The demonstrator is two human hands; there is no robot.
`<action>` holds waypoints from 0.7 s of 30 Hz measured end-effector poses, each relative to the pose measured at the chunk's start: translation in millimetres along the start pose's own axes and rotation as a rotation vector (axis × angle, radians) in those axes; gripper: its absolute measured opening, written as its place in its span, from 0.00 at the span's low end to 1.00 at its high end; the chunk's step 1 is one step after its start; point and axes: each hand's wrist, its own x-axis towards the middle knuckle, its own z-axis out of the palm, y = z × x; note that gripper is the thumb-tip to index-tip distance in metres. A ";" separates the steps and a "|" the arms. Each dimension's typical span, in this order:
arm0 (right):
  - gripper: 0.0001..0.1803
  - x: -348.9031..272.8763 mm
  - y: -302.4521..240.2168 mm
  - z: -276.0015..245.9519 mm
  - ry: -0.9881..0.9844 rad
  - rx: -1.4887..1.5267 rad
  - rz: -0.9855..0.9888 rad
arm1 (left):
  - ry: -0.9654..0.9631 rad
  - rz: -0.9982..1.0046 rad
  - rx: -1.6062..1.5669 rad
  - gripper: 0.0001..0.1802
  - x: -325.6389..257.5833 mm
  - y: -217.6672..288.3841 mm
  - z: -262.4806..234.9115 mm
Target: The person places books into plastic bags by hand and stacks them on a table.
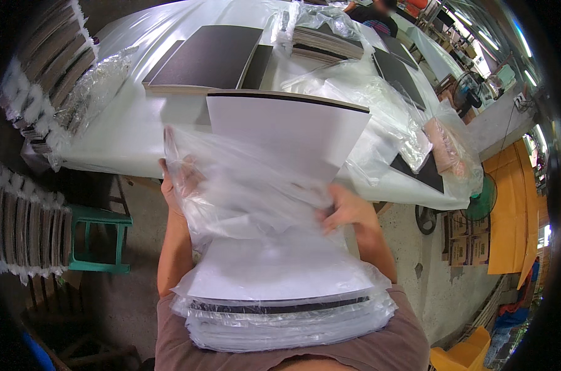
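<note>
Hands, left hand [180,180] and right hand [348,210], grasp one clear plastic bag [249,185] around one white board [293,133] above a lap stack of bagged boards [286,309], two brown cartons [463,238] under the table [132,136].

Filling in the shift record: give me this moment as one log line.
left hand: holds clear plastic bag | right hand: grips bag | white board: partly bagged | bagged stack: on lap

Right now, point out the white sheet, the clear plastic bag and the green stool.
white sheet [293,133], head view, on the middle of its bare white face.
clear plastic bag [243,185], head view, on the crumpled film between the hands.
green stool [101,217], head view, on its seat edge.
</note>
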 end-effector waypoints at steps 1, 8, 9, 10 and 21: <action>0.23 6.3 5.7 0.3 -0.131 -0.155 0.067 | -0.049 -0.010 0.025 0.42 -0.7 -3.7 15.5; 0.14 -9.2 31.5 -37.8 0.345 0.958 -0.368 | -0.654 -0.398 0.941 0.42 -1.1 13.3 31.6; 0.16 -10.0 34.2 -38.7 0.350 0.938 -0.325 | -0.466 -0.486 0.874 0.39 -5.1 19.1 23.3; 0.18 -10.6 36.1 -38.3 0.352 0.921 -0.283 | -0.275 -0.566 0.807 0.37 -14.3 25.4 17.4; 0.24 -20.6 58.8 -33.6 0.166 0.455 -0.112 | -0.169 -0.304 -0.023 0.24 -6.9 17.7 21.1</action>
